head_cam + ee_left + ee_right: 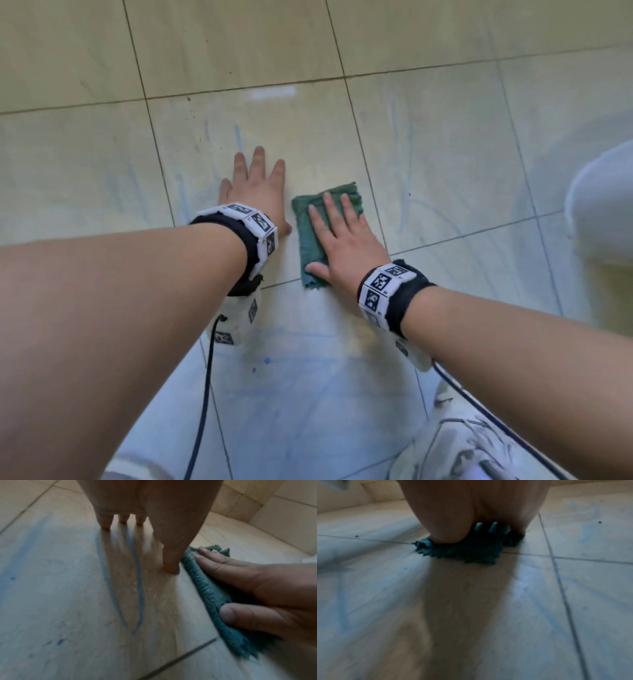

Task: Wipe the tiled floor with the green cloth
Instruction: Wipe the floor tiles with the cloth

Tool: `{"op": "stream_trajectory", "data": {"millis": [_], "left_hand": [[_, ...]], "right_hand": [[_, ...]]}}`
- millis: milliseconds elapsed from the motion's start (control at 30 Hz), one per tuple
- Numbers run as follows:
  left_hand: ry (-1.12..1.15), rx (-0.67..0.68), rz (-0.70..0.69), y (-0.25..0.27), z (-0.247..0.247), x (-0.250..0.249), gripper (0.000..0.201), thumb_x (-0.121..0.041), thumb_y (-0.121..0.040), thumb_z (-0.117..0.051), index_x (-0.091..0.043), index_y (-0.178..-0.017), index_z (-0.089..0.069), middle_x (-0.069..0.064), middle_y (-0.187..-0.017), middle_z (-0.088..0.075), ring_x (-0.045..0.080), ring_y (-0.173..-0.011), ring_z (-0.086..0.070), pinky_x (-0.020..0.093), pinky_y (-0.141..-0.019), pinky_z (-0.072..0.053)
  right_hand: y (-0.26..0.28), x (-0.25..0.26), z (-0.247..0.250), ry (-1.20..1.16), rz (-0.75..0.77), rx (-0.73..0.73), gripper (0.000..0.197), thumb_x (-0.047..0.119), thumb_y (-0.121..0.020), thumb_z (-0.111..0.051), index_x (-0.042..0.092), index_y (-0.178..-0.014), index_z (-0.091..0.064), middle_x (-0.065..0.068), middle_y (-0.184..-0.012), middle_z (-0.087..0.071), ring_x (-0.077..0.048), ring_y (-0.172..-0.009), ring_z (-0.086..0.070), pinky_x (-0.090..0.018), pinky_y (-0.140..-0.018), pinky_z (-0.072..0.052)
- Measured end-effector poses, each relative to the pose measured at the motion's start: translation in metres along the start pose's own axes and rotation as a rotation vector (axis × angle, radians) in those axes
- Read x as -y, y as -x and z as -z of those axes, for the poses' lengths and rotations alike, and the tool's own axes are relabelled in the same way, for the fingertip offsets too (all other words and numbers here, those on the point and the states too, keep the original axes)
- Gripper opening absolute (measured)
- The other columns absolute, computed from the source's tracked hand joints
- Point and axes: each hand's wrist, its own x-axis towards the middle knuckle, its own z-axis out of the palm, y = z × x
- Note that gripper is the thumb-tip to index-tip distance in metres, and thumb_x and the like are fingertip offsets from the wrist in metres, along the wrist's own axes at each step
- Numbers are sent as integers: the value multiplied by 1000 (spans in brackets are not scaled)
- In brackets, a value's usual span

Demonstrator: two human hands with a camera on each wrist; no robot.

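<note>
Item, far left: tiled floor (85, 164), pale beige, crossed by dark grout lines and marked with faint blue streaks; a long narrow blue loop is seen on it in the left wrist view, below the fingertips. Item, left of centre: left hand (255, 192), laid palm down on the floor with the fingers straight and slightly spread, nothing held; its thumb tip is set just beside the left edge of the cloth. A wristband with black-and-white markers (253, 226) is worn behind it, and a dark cable (205, 394) is trailed from that wrist toward the bottom of the head view. Item, centre: green cloth (310, 236), folded into a rough rectangle with frayed ends, lying flat on the floor across a grout line. Item, right of centre: right hand (337, 236), pressed flat on top of the cloth, fingers extended and close together, thumb resting on its near left part. Item, far right: a white rounded object (603, 205), blurred, not identified.
</note>
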Motion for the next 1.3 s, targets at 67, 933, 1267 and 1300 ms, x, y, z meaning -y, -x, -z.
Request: {"op": "stream_trajectory", "data": {"millis": [67,933,1267,1300], "left_hand": [[0,14,4,1,1,0,110,-38,-79,-79,-25,-157,-3,6,-164,14,35,-151,8,54,-120,-17],[60,13,46,13,-17,-69,107,-40,-81,-77,-25,-157,-3,4,-165,13,35,-151,9,55,-120,-15],[60,19,76,12,-17,-70,106,-38,-82,-78,-26,-157,-4,2,-164,14,34,-151,11,56,-120,-14],[62,15,74,12,-17,-70,106,-37,-82,-78,-26,-157,-4,2,-165,13,34,-151,11,56,-120,-14]], "right_hand": [[-13,-10,11,2,-11,1,100,64,-92,-48,22,-157,17,-7,-163,25,-32,-150,22,-49,-122,1],[-2,-94,-4,-126,-153,-177,94,65,-94,-43,22,-158,10,-8,-165,20,-33,-151,17,-47,-123,0],[22,-209,4,-417,-835,-186,94,64,-96,-41,16,-159,9,-12,-165,16,-36,-152,10,-54,-120,-6],[18,-200,7,-422,-829,-187,94,64,-96,-42,16,-159,9,-13,-165,16,-37,-152,10,-55,-119,-7]]}}
